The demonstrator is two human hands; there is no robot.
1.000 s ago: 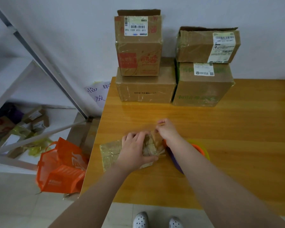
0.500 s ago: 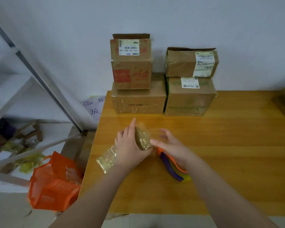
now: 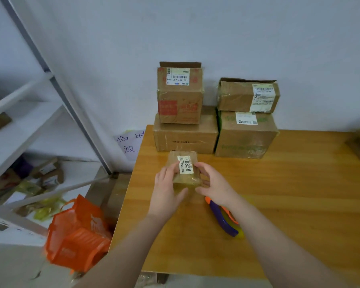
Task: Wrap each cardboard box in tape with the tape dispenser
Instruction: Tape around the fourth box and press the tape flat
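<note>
Both grips, left hand [image 3: 164,196] and right hand [image 3: 214,188], clasp the small brown cardboard box [image 3: 184,169] — seemingly taped, like the stacked cardboard boxes [image 3: 185,140] behind; the orange-and-purple tape dispenser [image 3: 222,217] lies unused.

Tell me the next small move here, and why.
Probably set the small box down beside the stacked boxes and let go. The left hand and right hand grip it just in front of them, its sides look glossy with tape, and the tape dispenser lies on the table in neither hand, so wrapping this one seems done.
</note>
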